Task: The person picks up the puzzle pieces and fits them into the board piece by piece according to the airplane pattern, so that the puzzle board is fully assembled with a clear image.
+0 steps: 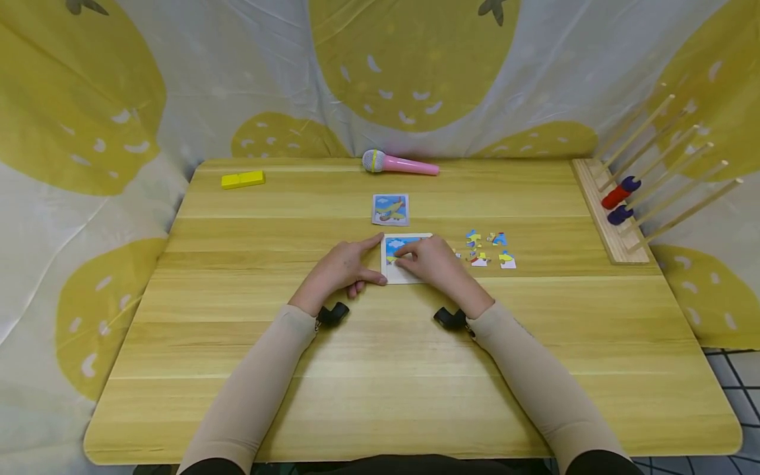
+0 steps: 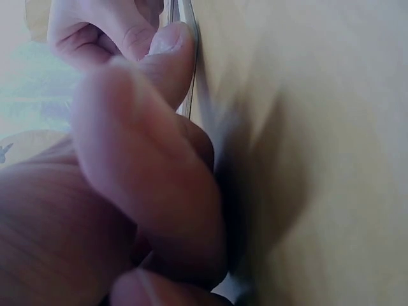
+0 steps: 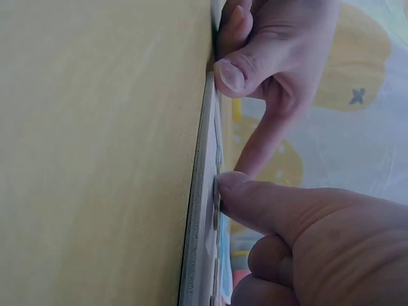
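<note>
A small jigsaw board [image 1: 406, 274] with a pale border and a partly filled blue picture lies flat on the table. Along its left side my left hand [image 1: 340, 269] rests, index finger stretched to the far corner and thumb touching the near corner. My right hand [image 1: 438, 262] reaches over the board from the right, thumb and index finger pinching a puzzle piece [image 3: 217, 205] low against the picture. The right hand covers much of the board's right half. Several loose puzzle pieces [image 1: 507, 260] lie just right of that hand. Beyond the board is a matching picture card [image 1: 390, 210].
A pink toy microphone [image 1: 410, 165] lies at the table's far edge. Yellow blocks [image 1: 243, 179] sit at the far left. At the far right stands a wooden peg rack [image 1: 611, 211] with red and dark blue beads. A patterned curtain [image 1: 279, 72] hangs behind the wooden table [image 1: 380, 389].
</note>
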The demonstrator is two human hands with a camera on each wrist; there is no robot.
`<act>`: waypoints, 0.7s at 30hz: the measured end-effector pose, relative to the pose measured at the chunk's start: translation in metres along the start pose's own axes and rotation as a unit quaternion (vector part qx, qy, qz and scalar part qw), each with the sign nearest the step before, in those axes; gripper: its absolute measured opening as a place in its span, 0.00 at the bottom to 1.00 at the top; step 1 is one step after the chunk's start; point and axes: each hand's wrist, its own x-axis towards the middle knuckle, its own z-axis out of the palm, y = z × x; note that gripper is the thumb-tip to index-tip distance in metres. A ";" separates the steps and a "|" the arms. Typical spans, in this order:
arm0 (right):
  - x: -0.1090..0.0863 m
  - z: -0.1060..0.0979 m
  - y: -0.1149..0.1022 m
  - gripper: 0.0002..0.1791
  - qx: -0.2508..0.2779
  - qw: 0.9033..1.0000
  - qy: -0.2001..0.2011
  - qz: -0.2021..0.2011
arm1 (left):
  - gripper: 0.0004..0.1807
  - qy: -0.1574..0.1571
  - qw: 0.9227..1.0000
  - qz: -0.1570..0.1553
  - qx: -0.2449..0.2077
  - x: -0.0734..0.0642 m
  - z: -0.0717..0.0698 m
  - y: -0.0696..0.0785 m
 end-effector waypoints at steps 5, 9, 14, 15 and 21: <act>-0.002 -0.002 0.003 0.14 0.035 0.999 0.001 0.021 | 0.57 -0.001 1.000 0.002 -0.003 -0.001 0.000 0.001; -0.009 -0.019 0.020 0.16 0.111 0.992 0.018 0.063 | 0.57 -0.003 1.000 -0.002 -0.012 -0.001 0.001 0.000; -0.028 -0.052 0.061 0.21 0.171 0.979 0.037 0.108 | 0.57 -0.007 1.000 -0.008 -0.027 -0.001 0.002 0.000; -0.033 -0.058 0.070 0.22 0.178 0.976 0.037 0.118 | 0.57 -0.008 1.000 -0.008 -0.029 -0.001 0.002 0.000; -0.054 -0.077 0.114 0.27 0.205 0.963 0.028 0.173 | 0.57 -0.007 0.999 -0.008 -0.030 -0.001 0.001 0.000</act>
